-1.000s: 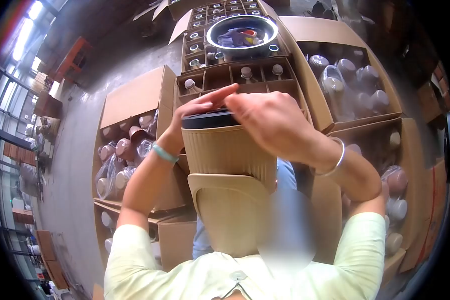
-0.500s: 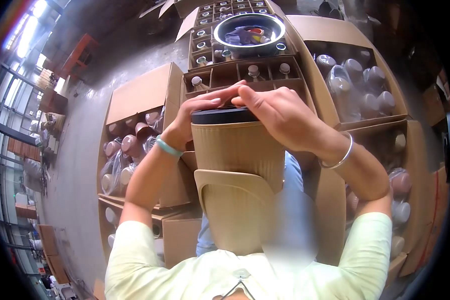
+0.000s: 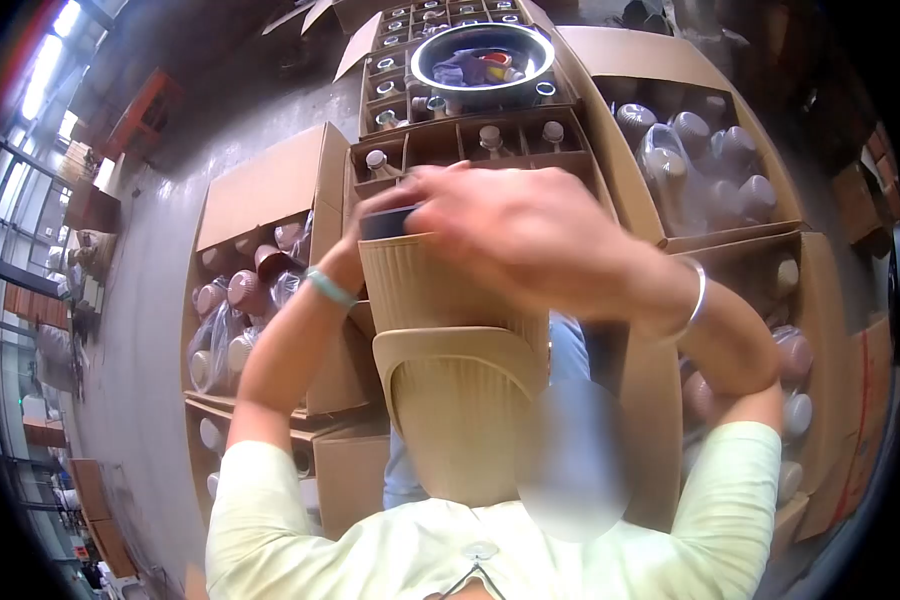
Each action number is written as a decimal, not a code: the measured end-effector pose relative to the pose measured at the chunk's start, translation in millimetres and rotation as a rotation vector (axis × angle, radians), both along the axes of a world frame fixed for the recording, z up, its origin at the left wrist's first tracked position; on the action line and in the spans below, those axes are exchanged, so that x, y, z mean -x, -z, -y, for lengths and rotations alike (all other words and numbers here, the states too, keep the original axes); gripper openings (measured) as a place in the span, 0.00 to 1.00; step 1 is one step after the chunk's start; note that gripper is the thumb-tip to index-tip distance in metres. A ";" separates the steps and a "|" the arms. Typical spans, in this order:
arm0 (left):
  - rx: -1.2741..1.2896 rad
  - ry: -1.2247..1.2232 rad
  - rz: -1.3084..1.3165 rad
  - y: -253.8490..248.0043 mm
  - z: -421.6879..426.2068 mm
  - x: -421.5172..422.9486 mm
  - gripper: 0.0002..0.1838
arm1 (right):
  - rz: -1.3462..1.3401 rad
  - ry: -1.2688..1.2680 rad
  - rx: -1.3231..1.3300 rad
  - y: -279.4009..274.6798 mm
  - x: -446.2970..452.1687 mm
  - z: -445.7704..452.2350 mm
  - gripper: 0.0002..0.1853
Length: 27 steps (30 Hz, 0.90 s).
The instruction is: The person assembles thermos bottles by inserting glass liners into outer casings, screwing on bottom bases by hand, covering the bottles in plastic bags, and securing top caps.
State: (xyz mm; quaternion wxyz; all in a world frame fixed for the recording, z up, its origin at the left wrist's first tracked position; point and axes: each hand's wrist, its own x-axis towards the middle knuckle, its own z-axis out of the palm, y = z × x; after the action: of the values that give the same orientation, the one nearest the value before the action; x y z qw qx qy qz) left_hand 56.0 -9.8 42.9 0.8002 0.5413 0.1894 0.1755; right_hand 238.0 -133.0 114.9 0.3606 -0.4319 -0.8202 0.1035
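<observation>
A tall tan ribbed bin point(image 3: 450, 420) with a dark rim point(image 3: 385, 223) stands upright against my front, between my arms. My left hand point(image 3: 370, 215) is at the rim's left side. Its fingers reach over the top, blurred and partly hidden behind the other hand. Across the top and right side of the bin is my right hand point(image 3: 520, 230), smeared by motion, so its grip does not show. Anything between the two hands is hidden. A teal band point(image 3: 330, 288) circles my left wrist and a silver bangle point(image 3: 695, 295) my right.
Ahead, a divided carton point(image 3: 430, 145) holds capped bottles, and a metal bowl point(image 3: 545, 62) with cloth sits on the carton behind it. Open cartons of plastic-wrapped ribbed vessels stand left point(image 3: 315, 200) and right point(image 3: 660, 65). A blurred pale shape point(image 3: 575, 460) covers part of my lap.
My right hand has moved left and slightly down across the bin's top and now covers more of the rim. The whole view has shifted slightly.
</observation>
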 end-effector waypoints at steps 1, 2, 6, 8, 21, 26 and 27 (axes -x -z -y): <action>-0.024 -0.149 0.035 14.7 3.9 -9.2 0.43 | 0.105 0.104 -0.176 -9.1 19.3 5.6 0.26; -0.055 -0.291 0.069 25.3 5.1 -15.6 0.44 | 0.138 0.061 -0.091 -17.4 21.9 2.7 0.23; 0.209 -0.041 0.042 11.4 -37.1 32.9 0.46 | -0.302 -0.279 0.224 34.4 -44.8 -35.4 0.28; 0.200 0.026 0.058 -1.5 -17.9 25.3 0.44 | -0.506 -0.180 0.575 43.0 -47.3 -22.3 0.27; 0.317 0.034 0.009 -9.9 -12.0 21.8 0.35 | -0.279 -0.172 0.473 25.9 -34.6 -15.6 0.29; 0.425 0.444 0.099 30.7 -35.2 9.4 0.25 | 0.253 -0.063 -0.106 -13.7 2.2 -13.5 0.18; 0.341 0.370 0.056 20.2 -49.0 1.1 0.27 | 0.376 -0.110 -0.351 -29.6 -12.7 -35.2 0.16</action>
State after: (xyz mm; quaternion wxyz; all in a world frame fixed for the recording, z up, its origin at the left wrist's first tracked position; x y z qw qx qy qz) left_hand 54.9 39.2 22.7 0.9034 0.4187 0.0919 0.0063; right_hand 250.7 -97.8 144.5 0.2652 -0.3294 -0.9003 -0.1030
